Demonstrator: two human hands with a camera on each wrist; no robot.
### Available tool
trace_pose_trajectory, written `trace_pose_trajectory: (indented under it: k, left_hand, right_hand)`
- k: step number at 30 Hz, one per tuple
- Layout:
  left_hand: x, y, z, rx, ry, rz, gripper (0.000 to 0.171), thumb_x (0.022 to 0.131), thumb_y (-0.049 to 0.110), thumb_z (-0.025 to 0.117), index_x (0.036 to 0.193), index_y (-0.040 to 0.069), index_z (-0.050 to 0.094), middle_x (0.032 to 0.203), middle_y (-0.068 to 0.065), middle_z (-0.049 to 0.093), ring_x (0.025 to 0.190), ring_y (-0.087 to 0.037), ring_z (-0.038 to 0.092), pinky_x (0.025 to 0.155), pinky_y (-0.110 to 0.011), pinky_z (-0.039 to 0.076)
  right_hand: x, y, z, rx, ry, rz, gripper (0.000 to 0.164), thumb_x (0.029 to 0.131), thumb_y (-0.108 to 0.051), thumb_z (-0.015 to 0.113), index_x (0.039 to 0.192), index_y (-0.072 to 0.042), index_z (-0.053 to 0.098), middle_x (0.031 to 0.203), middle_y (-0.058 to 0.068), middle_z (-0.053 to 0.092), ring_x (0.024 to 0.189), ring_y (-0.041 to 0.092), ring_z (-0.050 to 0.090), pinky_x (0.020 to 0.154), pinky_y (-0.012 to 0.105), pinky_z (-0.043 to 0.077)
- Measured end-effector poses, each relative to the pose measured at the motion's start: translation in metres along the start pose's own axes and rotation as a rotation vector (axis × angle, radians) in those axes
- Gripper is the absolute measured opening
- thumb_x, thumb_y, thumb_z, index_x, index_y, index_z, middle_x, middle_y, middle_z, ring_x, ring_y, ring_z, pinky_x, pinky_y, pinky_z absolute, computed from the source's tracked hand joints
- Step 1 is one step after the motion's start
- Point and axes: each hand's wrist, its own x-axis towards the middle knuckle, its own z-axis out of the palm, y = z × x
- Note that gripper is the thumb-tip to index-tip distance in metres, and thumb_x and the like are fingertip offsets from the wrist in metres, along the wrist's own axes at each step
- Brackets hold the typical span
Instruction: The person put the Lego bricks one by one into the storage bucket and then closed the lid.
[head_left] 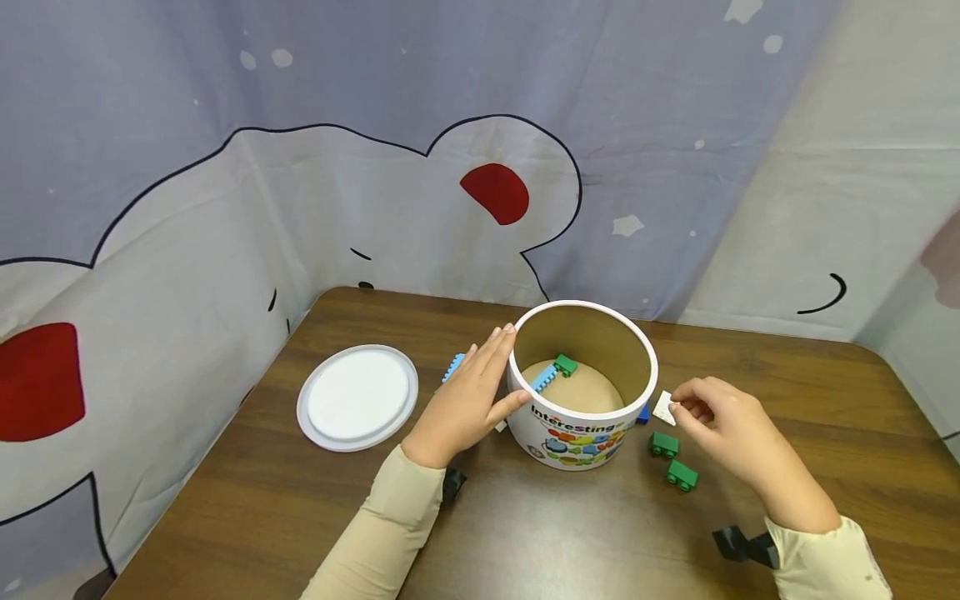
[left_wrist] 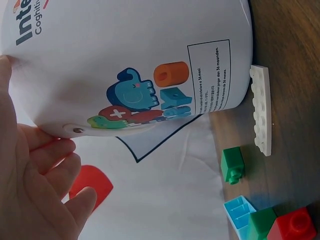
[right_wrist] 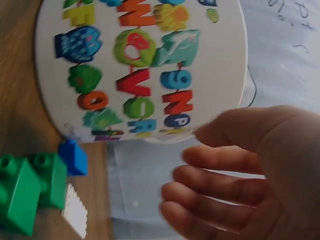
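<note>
A white bucket [head_left: 570, 442] with colourful printed letters stands mid-table in the head view. Inside it lie a light blue toy brick [head_left: 545, 378] and a green brick [head_left: 566, 365]. My left hand [head_left: 467, 408] rests against the bucket's left side at the rim, fingers extended. To the right of the bucket, my right hand [head_left: 723, 421] hovers with loosely bent fingers and holds nothing. Close to its fingertips is a white brick [head_left: 663, 408]. Two green bricks [head_left: 663, 444] lie nearer to me, and a blue brick [right_wrist: 73, 157] sits beside the bucket's base.
A round white lid [head_left: 358, 398] lies on the table's left. Behind the left hand, the left wrist view shows a long white brick [left_wrist: 261, 110], a small green brick [left_wrist: 232, 164], a light blue brick [left_wrist: 239, 216] and a red brick [left_wrist: 295, 226]. A printed curtain [head_left: 360, 208] hangs behind the table.
</note>
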Motion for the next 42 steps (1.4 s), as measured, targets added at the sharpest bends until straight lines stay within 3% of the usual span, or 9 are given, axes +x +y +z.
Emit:
trace_pose_trajectory:
  k: [2,10,16,30,42]
  left_hand:
    - [0.000,0.000,0.000,0.000,-0.004,-0.001,0.082,0.104,0.056,0.044,0.161,0.003,0.019,0.167,-0.011,0.023,0.154,-0.023,0.019,0.123,-0.048,0.021]
    - [0.000,0.001,0.000,-0.009,-0.008,-0.005,0.081,0.103,0.047,0.054,0.162,0.003,0.018,0.167,-0.011,0.023,0.154,-0.024,0.019,0.123,-0.048,0.021]
    - [0.001,0.001,0.000,-0.016,-0.001,0.004,0.081,0.103,0.045,0.056,0.161,0.002,0.020,0.166,-0.013,0.024,0.153,-0.026,0.021,0.122,-0.051,0.024]
    - [0.001,0.000,0.000,-0.017,-0.013,-0.008,0.081,0.104,0.047,0.054,0.161,0.003,0.019,0.167,-0.012,0.023,0.154,-0.024,0.018,0.122,-0.051,0.024]
    - [0.000,0.000,-0.001,-0.006,-0.020,-0.015,0.083,0.103,0.053,0.048,0.162,0.003,0.018,0.167,-0.011,0.022,0.154,-0.023,0.017,0.123,-0.047,0.020]
  right_hand:
    - [-0.004,0.003,0.001,-0.001,-0.073,0.009,0.014,0.083,-0.001,0.078,0.086,-0.012,0.069,0.082,-0.009,0.060,0.072,0.000,0.054,0.059,0.025,0.053]
    - [-0.014,0.010,0.003,0.011,-0.352,0.079,0.014,0.083,-0.010,0.081,0.085,-0.010,0.067,0.078,-0.008,0.058,0.069,0.004,0.053,0.058,0.026,0.049]
    - [-0.022,0.014,0.005,0.005,-0.460,0.108,0.020,0.081,-0.012,0.084,0.084,-0.009,0.065,0.074,-0.007,0.052,0.066,0.004,0.044,0.055,0.026,0.042]
    - [-0.033,0.017,0.015,0.008,-0.483,0.127,0.023,0.075,-0.008,0.088,0.081,-0.010,0.066,0.077,-0.006,0.057,0.070,0.007,0.053,0.060,0.026,0.049]
    - [-0.034,0.016,0.022,0.016,-0.474,0.057,0.023,0.075,-0.005,0.087,0.081,-0.009,0.065,0.076,-0.008,0.057,0.068,0.004,0.051,0.059,0.025,0.049]
